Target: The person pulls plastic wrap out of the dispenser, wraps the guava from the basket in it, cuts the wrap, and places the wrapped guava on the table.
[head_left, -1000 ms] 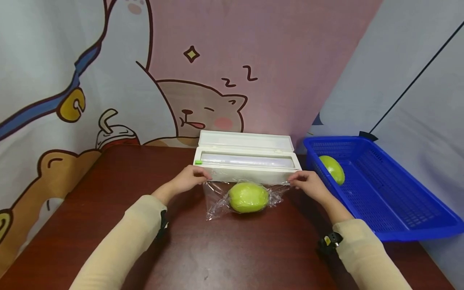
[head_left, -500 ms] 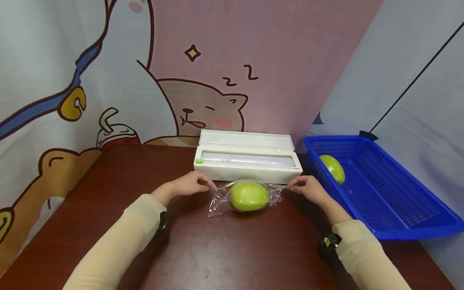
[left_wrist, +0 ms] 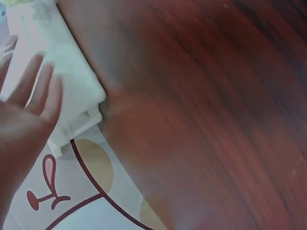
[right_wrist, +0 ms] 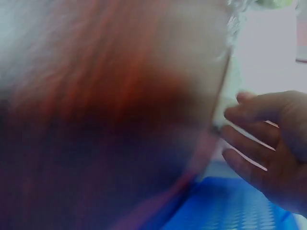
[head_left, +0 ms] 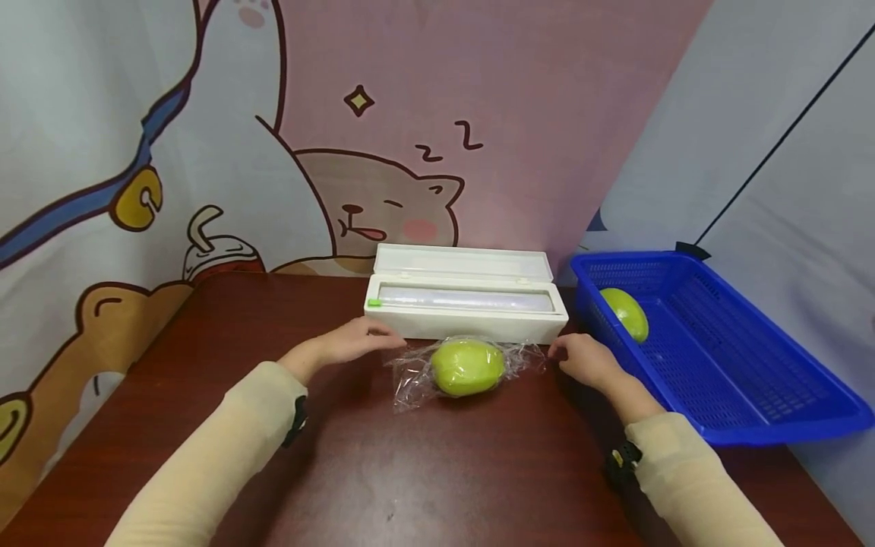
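A green, oval, mango-like fruit (head_left: 468,368) lies on the table, wrapped in clear cling film (head_left: 413,380) whose loose ends spread out on both sides. The left hand (head_left: 345,341) hovers by the film's left end with fingers extended; in the left wrist view its fingers are spread and hold nothing. On the other side the right hand (head_left: 586,360) stays just off the film's right end, its fingers loosely bent and nothing between them in the right wrist view. Behind the fruit stands a white cling film dispenser (head_left: 472,327), lid raised, a film roll (head_left: 465,298) inside.
A blue perforated basket (head_left: 718,342) stands at the right, with another green fruit (head_left: 625,314) in it. A cartoon-printed cloth (head_left: 519,137) hangs behind the dark red-brown table (head_left: 437,471). A small green slider (head_left: 374,302) sits at the dispenser's left end.
Both hands have let go of the cling film ends, which they pinched before. The film's upper edge has come down from the dispenser's front toward the fruit.
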Action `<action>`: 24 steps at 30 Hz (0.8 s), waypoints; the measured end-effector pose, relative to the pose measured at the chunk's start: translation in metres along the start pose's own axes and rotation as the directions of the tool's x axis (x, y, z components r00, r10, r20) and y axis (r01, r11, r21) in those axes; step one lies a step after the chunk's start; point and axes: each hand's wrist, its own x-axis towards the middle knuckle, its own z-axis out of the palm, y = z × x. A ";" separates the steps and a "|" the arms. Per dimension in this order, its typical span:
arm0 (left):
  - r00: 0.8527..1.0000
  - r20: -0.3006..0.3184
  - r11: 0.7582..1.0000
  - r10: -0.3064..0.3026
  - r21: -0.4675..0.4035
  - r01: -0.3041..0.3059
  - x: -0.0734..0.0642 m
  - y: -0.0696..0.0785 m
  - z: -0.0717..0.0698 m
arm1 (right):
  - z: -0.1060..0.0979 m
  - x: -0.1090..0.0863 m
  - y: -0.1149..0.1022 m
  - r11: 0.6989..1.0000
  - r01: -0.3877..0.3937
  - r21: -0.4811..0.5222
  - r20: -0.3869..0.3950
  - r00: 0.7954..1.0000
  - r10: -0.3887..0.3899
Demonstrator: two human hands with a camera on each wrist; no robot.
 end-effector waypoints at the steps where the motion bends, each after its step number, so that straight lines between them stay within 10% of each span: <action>1: 0.999 -0.045 1.000 0.012 -0.001 -0.012 0.002 0.003 0.001 | -0.003 0.001 -0.004 1.000 0.006 -0.020 -0.030 1.000 -0.007; 6: 0.985 -0.149 0.996 0.084 0.050 -0.077 0.013 0.020 0.015 | -0.010 0.008 -0.030 0.988 0.123 0.089 -0.134 0.985 -0.110; 12: 0.982 -0.063 0.925 0.179 0.351 -0.146 0.027 0.033 0.041 | -0.007 0.008 -0.055 0.933 0.226 0.279 -0.012 0.973 -0.232; 19: 0.952 0.021 0.811 0.304 0.519 -0.270 0.031 0.031 0.063 | 0.010 0.003 -0.068 0.918 0.376 0.126 0.081 0.919 -0.387; 24: 0.955 0.039 0.807 0.295 0.525 -0.270 0.029 0.030 0.069 | 0.015 -0.001 -0.070 0.920 0.387 0.064 0.114 0.913 -0.392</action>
